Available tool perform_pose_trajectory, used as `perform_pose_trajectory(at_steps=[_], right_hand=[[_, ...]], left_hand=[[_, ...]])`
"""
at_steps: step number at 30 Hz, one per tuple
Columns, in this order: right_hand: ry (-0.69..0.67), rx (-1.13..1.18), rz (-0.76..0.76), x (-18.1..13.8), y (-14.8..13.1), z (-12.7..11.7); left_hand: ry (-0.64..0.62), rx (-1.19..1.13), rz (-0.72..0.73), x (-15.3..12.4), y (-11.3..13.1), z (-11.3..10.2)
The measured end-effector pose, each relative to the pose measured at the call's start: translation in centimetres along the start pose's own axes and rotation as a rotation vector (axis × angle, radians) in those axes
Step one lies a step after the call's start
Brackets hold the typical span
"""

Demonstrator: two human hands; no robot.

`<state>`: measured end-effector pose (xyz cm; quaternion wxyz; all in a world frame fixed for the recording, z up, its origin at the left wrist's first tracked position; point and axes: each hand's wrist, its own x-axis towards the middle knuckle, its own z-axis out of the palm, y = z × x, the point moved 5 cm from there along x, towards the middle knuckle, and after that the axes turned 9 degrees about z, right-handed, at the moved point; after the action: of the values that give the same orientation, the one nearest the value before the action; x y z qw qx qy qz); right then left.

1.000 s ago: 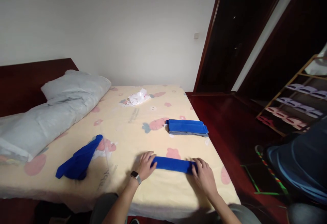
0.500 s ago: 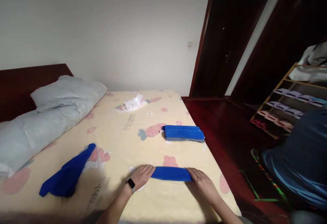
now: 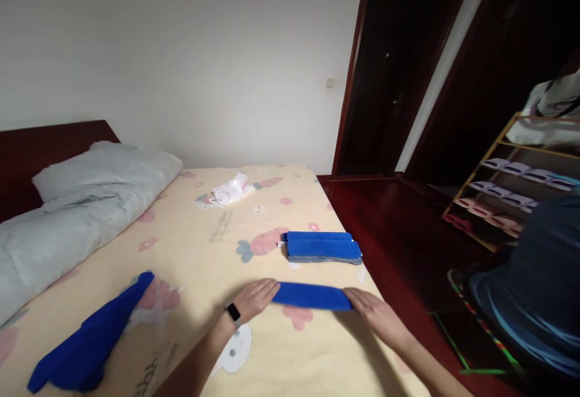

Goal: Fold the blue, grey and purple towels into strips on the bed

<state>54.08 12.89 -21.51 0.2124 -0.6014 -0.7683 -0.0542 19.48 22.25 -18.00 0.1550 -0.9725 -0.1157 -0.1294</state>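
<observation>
A narrow folded blue cloth lies across the cream patterned bed sheet. My left hand, with a watch on the wrist, holds the cloth's left end. My right hand holds its right end, fingers closed on the edge. Just beyond, a neat stack of folded blue cloths rests near the bed's right edge. An unfolded blue cloth lies crumpled at the near left.
A grey pillow and duvet lie along the bed's left side by the dark headboard. A crumpled white plastic bag sits far back. Right of the bed are dark red floor, a shoe rack and a blue bag.
Both hands have carried the folded cloth a little farther from me, closer to the stack. The view has shifted, so the unfolded cloth sits lower left.
</observation>
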Motion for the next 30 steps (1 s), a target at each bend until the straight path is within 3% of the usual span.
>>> perform_pose_trajectory(at_steps=[6, 8, 10, 14, 17, 21, 24, 27, 30], right_hand=[[0.179, -0.181, 0.058, 12.0, 10.0, -6.7], [0.225, -0.201, 0.1, 14.4, 12.7, -6.2], [0.218, -0.211, 0.111, 15.2, 14.7, -3.4], [0.096, -0.201, 0.067, 13.0, 16.9, 4.9], [0.048, -0.196, 0.065, 11.2, 17.9, 7.5], [-0.093, -0.222, 0.012, 11.7, 17.8, 5.8], [-0.186, -0.225, 0.029, 13.3, 17.1, 3.0], [-0.177, -0.149, 0.093, 15.2, 16.0, 0.5], [-0.19, -0.026, 0.145, 17.8, 14.5, -0.4]], left_hand=[[0.125, 0.103, -0.015, 14.2, -10.7, 1.5], [0.155, 0.133, -0.041, 17.1, -12.7, 3.6], [0.129, 0.119, -0.064, 17.9, -13.4, 7.1], [0.05, 0.018, -0.121, 15.6, -12.4, 14.4], [0.02, -0.064, -0.167, 14.0, -11.8, 16.2], [-0.032, -0.164, -0.143, 13.1, -12.0, 14.7], [0.067, -0.241, -0.244, 11.2, -12.1, 13.5], [0.398, -0.451, -0.639, 7.4, -11.6, 13.4], [0.612, -0.774, -1.013, 4.7, -7.9, 15.3]])
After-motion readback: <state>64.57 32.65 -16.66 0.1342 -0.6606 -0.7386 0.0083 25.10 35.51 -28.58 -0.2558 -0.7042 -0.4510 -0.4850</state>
